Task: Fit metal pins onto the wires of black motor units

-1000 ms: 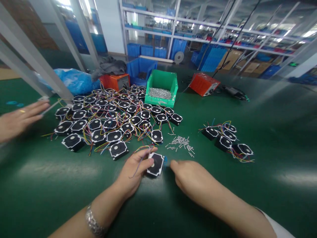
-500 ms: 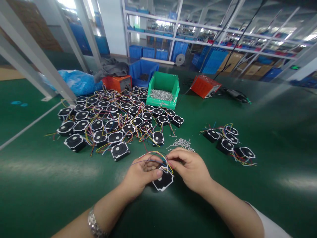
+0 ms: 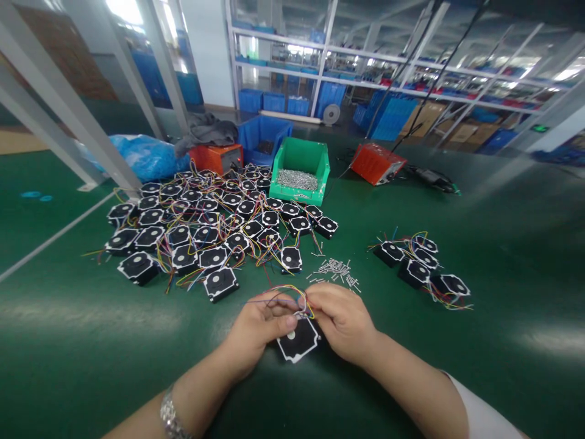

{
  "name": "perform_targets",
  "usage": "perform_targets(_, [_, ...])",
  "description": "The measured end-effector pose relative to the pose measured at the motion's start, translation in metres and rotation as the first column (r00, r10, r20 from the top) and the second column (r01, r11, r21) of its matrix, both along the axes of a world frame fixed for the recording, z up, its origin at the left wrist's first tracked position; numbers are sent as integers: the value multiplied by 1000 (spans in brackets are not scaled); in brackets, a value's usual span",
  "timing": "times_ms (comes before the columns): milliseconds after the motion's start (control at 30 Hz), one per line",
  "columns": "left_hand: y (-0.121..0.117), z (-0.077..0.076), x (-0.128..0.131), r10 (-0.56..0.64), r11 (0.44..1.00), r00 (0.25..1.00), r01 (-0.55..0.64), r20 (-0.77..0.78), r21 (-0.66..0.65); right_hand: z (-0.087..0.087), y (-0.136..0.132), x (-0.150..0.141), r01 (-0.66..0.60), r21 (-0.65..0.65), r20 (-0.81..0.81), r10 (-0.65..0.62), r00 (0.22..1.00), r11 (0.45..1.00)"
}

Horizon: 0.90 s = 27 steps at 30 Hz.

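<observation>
My left hand (image 3: 261,327) and my right hand (image 3: 342,318) meet over a black square motor part (image 3: 298,342) with a white edge and a white centre, lying on the green table (image 3: 91,341). The left thumb presses on its top face. The fingers of my right hand pinch the part's coloured wires (image 3: 292,294), which loop up between the two hands. A small heap of loose metal pins (image 3: 336,271) lies just beyond my right hand.
A large pile of the same wired parts (image 3: 201,225) covers the table's left middle. A few more (image 3: 423,265) lie at the right. Behind stand a green bin of pins (image 3: 300,172), orange boxes (image 3: 377,162), a blue bin (image 3: 264,136) and a blue bag (image 3: 141,155).
My right hand has come in from the table and taken the wires. The part has shifted a little toward me. Another person's hand at the far left has gone from view.
</observation>
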<state>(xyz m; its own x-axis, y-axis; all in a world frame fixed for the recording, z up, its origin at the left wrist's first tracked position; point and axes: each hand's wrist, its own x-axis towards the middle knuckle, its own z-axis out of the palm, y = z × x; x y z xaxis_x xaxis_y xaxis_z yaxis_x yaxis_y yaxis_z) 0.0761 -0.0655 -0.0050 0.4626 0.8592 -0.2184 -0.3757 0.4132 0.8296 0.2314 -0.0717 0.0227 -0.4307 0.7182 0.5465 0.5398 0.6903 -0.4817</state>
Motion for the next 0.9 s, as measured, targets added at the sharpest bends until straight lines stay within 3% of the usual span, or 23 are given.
perform_targets(133, [4, -1, -3, 49, 999, 999, -49, -4, -20, 3, 2, -1, -28, -79, -11, 27, 1000, 996])
perform_targets(200, [8, 0, -7, 103, 994, 990, -100, -99, 39, 4, 9, 6, 92, -83, 15, -91, 996, 992])
perform_targets(267, [12, 1, -12, 196, 970, 944, -147, -267, 191, 5, 23, 23, 291, -13, 39, -290, 956, 957])
perform_targets(367, [16, 2, -19, 393, 853, 770, -101, -502, 513, 4, 45, 69, 564, 172, 101, -584, 806, 808])
perform_targets(467, [17, 1, -21, 559, 699, 530, 112, -638, 706, -2, 58, 119, 650, 321, 264, -724, 637, 689])
perform_targets(533, [19, 1, -20, 627, 639, 350, 281, -696, 716, -10, 59, 141, 674, 351, 271, -760, 591, 650])
perform_targets(600, [22, 3, -20, 666, 619, 193, 397, -721, 677, -19, 59, 154, 665, 391, 322, -772, 549, 636])
perform_targets(700, [24, 8, -23, 735, 595, 50, 429, -676, 679, -28, 58, 160, 609, 505, 445, -789, 424, 612])
perform_targets(767, [21, 13, -25, 820, 517, 40, 379, -571, 768, -28, 58, 159, 590, 546, 491, -798, 350, 595])
perform_targets(800, [17, 14, -26, 853, 457, 82, 357, -515, 814, -27, 58, 158, 598, 539, 515, -794, 323, 593])
perform_targets(867, [8, 15, -23, 851, 357, 255, 358, -459, 863, -21, 58, 151, 664, 479, 578, -776, 254, 574])
perform_targets(900, [2, 14, -21, 803, 342, 348, 394, -483, 853, -16, 57, 146, 709, 439, 610, -763, 217, 552])
